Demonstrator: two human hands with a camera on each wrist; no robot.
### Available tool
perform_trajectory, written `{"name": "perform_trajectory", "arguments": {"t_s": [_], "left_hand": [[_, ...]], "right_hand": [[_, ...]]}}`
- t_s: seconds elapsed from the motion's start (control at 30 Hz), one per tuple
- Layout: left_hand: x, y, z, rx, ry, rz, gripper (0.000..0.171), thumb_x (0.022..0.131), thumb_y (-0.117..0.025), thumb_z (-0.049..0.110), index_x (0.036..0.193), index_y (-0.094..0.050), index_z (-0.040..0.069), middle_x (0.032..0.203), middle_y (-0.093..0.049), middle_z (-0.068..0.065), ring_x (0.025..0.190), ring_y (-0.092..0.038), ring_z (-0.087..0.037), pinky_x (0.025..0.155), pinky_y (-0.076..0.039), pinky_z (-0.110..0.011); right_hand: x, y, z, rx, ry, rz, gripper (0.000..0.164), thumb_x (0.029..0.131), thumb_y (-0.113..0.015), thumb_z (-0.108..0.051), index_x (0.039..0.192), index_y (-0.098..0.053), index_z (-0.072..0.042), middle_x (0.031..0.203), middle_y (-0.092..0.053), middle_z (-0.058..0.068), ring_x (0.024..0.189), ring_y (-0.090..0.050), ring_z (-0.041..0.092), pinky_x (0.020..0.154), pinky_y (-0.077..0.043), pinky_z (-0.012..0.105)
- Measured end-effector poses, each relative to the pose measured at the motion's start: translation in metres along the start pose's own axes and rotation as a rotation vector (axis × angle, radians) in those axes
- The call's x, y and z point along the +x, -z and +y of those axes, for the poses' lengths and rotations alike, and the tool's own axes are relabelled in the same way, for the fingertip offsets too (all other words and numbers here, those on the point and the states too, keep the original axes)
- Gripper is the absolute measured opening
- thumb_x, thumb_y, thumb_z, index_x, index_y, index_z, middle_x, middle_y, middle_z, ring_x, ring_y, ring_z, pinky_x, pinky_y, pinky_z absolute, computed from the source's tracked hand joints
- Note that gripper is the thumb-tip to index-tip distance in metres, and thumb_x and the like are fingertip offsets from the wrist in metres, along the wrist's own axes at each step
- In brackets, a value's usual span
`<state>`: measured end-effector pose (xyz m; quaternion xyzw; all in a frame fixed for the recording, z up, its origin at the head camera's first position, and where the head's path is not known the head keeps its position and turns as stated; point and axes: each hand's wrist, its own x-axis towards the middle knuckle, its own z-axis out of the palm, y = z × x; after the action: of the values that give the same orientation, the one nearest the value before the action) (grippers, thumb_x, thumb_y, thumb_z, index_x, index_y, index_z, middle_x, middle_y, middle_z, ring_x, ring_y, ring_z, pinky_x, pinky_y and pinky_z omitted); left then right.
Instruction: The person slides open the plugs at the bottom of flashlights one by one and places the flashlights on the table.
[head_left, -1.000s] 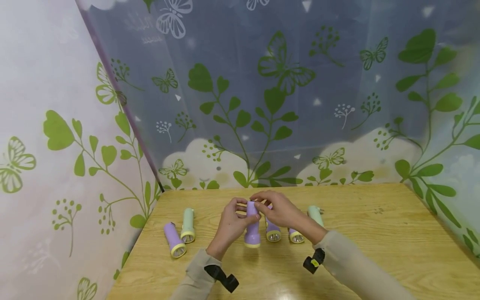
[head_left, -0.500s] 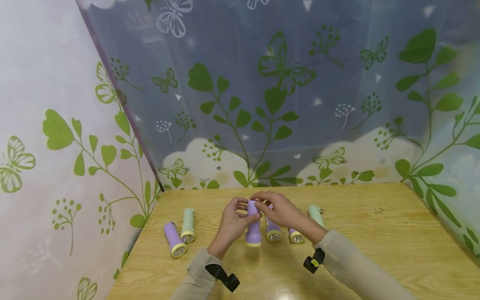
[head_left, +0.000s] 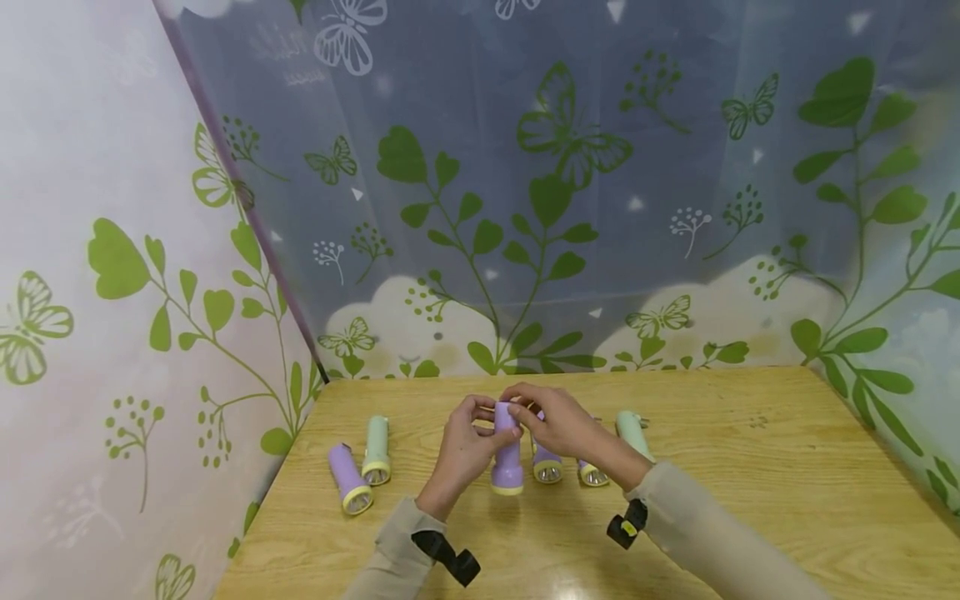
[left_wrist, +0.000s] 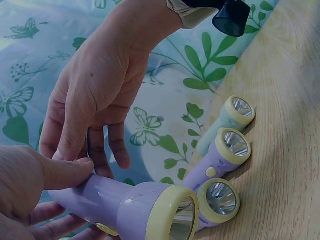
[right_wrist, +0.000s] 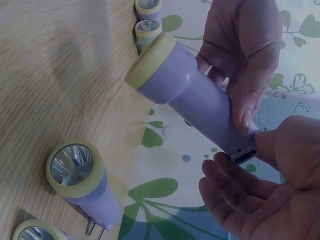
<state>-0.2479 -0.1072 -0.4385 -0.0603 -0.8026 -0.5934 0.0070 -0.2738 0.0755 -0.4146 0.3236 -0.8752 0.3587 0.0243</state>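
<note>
A purple flashlight (head_left: 506, 450) with a pale yellow head ring is held over the table, its head end toward the camera wearer. My left hand (head_left: 468, 446) grips its body, thumb across the top and fingers beneath, as the left wrist view shows. At the tail end my right hand (head_left: 558, 425) pinches the flashlight between thumb and fingers. A small dark slot-like part (right_wrist: 245, 156) shows at that tail, right by the right fingertips. On the flashlight's side, a yellow button (left_wrist: 107, 229) shows in the left wrist view.
Left on the wooden table (head_left: 720, 500) lie a purple flashlight (head_left: 348, 479) and a green flashlight (head_left: 377, 450). Behind the right hand and arm are another purple flashlight (head_left: 547, 462), a partly hidden purple one (head_left: 594, 473) and a green one (head_left: 633, 432). Metal prongs (right_wrist: 95, 230) stick out from one. Patterned curtains surround the table.
Both hands stay on the purple flashlight in nearly the same place. The flashlight has shifted only very slightly; the other flashlights have not moved.
</note>
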Motion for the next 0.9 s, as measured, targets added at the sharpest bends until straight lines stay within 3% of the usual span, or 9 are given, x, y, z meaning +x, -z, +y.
{"name": "perform_trajectory", "arguments": {"t_s": [0.9], "left_hand": [[0.0007, -0.0006, -0.0035, -0.035, 0.005, -0.003, 0.049, 0.086, -0.083, 0.018, 0.123, -0.057, 0.002, 0.116, -0.066, -0.02, 0.086, -0.069, -0.021, 0.075, -0.061, -0.036]], "right_hand": [[-0.0009, -0.0018, 0.0012, -0.017, -0.003, 0.052, 0.017, 0.105, -0.057, -0.022, 0.116, -0.066, -0.014, 0.1, -0.075, 0.006, 0.083, -0.068, 0.016, 0.067, -0.051, 0.023]]}}
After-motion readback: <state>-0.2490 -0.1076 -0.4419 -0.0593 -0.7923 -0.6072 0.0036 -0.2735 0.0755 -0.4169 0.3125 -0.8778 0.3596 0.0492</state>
